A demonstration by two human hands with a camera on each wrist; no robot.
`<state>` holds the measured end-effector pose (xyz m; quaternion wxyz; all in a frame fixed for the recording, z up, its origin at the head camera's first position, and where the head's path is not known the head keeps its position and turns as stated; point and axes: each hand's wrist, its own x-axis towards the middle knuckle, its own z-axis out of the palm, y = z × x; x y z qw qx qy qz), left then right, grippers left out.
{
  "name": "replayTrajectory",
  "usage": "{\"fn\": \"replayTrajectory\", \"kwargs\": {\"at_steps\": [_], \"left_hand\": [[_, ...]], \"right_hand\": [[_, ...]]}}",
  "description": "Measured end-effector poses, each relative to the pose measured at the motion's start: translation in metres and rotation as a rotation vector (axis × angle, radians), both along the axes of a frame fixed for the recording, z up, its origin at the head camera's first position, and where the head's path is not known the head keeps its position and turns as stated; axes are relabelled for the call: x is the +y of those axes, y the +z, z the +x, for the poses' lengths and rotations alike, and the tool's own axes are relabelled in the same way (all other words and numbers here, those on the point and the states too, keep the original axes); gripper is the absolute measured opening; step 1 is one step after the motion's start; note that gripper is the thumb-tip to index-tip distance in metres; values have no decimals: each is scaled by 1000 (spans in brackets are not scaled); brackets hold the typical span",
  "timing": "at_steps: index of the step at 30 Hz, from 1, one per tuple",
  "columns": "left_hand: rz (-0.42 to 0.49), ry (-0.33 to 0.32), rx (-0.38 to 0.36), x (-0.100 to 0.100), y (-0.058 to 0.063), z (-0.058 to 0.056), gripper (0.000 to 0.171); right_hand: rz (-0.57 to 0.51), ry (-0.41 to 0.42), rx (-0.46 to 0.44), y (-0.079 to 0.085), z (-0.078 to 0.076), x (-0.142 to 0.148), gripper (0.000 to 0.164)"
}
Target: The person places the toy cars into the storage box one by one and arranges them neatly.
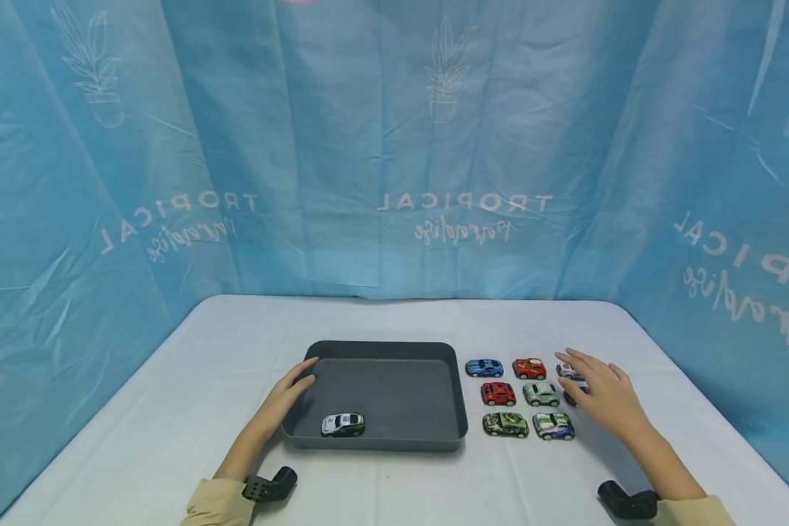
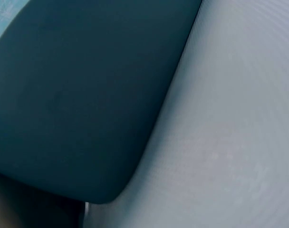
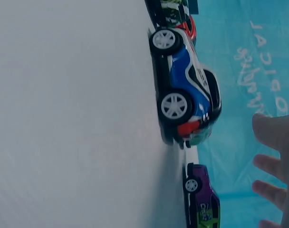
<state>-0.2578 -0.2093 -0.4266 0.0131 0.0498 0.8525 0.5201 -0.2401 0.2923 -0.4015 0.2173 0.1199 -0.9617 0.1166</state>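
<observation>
A dark grey tray (image 1: pixel 394 394) lies on the table, with a white, black and green toy car (image 1: pixel 342 424) in its front left part. My left hand (image 1: pixel 283 398) rests at the tray's left rim, fingers reaching over it. My right hand (image 1: pixel 608 394) hovers with spread fingers over the right end of the toy cars and holds nothing. Partly hidden below it are a white toy car (image 1: pixel 568 371) and a dark one (image 1: pixel 575 394); the right wrist view shows a purple and green car (image 3: pixel 201 194) near my fingers (image 3: pixel 270 166).
Right of the tray stand a blue car (image 1: pixel 483 367), two red cars (image 1: pixel 530 368), a pale green car (image 1: pixel 541 394), a camouflage car (image 1: pixel 505 424) and a white, blue and green car (image 1: pixel 554 426). A blue curtain (image 1: pixel 394 146) surrounds the white table (image 1: pixel 394 489).
</observation>
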Motion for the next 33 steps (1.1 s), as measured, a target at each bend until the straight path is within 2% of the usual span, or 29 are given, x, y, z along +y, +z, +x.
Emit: {"fn": "replayTrajectory", "kwargs": {"at_steps": [7,17,24,33], "left_hand": [[18,-19,1,-1,0,2,50],[8,-7,6,0,-1,2,50],[11,-5,5,0,0,2,50],[5,-4,3,-1,0,0,50]], "right_hand": [[-23,21,-72,-5,-2,12,45],[-64,45,-296,-11,-2,31,51],[-123,134,-339,-13,-2,35,47],[-177,199,-367,-19,-6,43,44]]}}
